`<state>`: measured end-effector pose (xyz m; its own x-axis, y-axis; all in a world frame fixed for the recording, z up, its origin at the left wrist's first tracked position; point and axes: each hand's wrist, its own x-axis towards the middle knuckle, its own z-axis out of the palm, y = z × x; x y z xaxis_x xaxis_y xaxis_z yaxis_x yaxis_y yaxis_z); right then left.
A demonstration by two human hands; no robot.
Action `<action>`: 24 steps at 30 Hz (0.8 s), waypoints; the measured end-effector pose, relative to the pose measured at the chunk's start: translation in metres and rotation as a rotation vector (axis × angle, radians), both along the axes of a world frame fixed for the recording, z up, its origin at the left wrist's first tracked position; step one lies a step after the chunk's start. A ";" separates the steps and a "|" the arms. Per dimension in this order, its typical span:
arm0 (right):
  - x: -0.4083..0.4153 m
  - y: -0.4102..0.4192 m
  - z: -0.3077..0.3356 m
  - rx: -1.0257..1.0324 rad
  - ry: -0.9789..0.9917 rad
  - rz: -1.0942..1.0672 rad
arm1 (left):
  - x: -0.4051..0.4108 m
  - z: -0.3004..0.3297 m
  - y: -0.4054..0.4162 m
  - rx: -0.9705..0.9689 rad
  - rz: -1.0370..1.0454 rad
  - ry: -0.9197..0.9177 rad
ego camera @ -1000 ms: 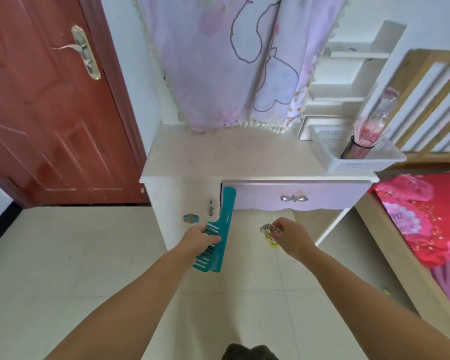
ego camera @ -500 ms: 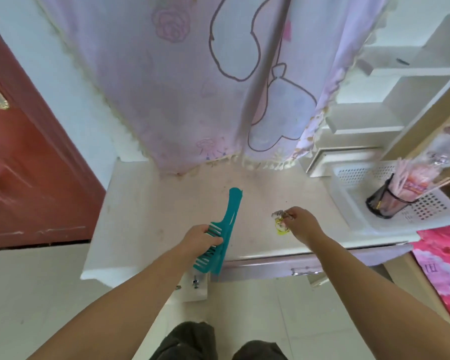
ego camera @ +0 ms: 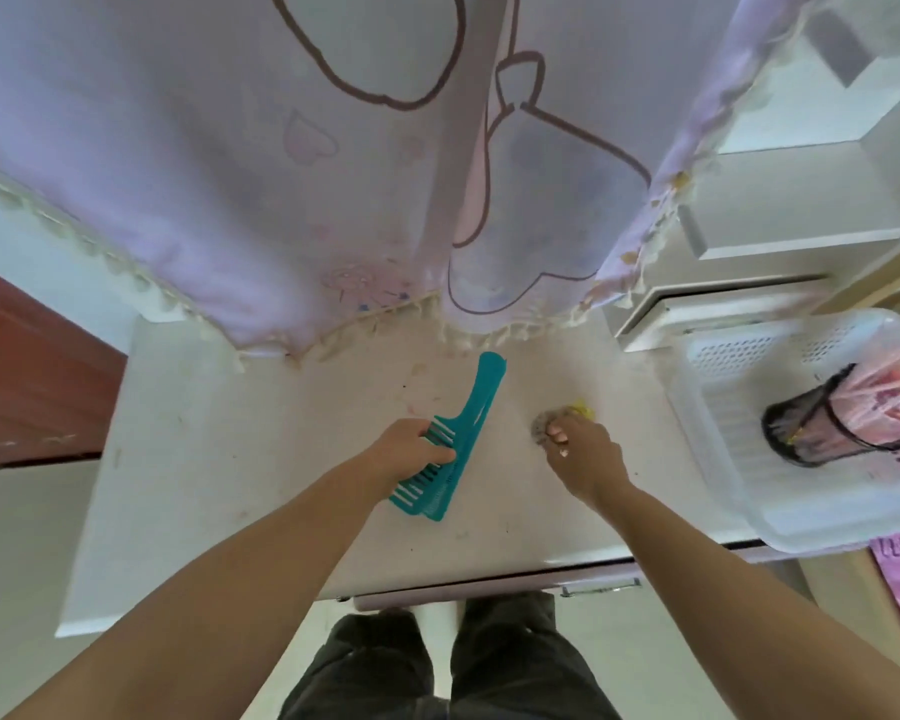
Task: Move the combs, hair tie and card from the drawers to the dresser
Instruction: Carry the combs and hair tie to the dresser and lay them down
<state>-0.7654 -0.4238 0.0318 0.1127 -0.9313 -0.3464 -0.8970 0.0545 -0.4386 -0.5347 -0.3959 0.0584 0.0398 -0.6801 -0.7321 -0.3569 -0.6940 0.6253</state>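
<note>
My left hand [ego camera: 409,452] grips a teal wide-tooth comb [ego camera: 471,415] by its toothed end, the handle pointing away toward the cloth. It is low over the white dresser top [ego camera: 204,459]; a second teal comb seems stacked under it. My right hand [ego camera: 580,454] is closed on a small grey hair tie [ego camera: 541,426] with a yellow piece [ego camera: 583,409], pressed against the dresser top. No card is visible.
A pale purple cloth [ego camera: 333,174] hangs over the back of the dresser. A white plastic basket [ego camera: 723,433] with a black mesh cup [ego camera: 801,433] sits at the right. The purple drawer front [ego camera: 489,592] is under the front edge. A red door [ego camera: 22,381] is left.
I have stepped closer and both hands have risen from in front of the drawer to over the dresser top. The comb and hair tie now sit down near its surface.
</note>
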 end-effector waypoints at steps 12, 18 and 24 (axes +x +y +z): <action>0.063 -0.030 0.065 0.229 0.185 0.703 | 0.016 0.035 -0.054 -0.144 -0.901 -0.347; 0.065 -0.006 0.041 0.288 -0.048 0.296 | 0.016 0.031 -0.059 -0.422 -0.889 -0.779; 0.076 0.018 0.018 0.484 -0.618 -0.516 | 0.011 0.009 -0.024 -0.273 0.204 -0.362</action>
<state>-0.6890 -0.4055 0.0496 0.0196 -0.6874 -0.7260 -0.3271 0.6817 -0.6544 -0.5235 -0.4194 0.0677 0.4106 -0.7971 -0.4427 -0.4586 -0.6002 0.6553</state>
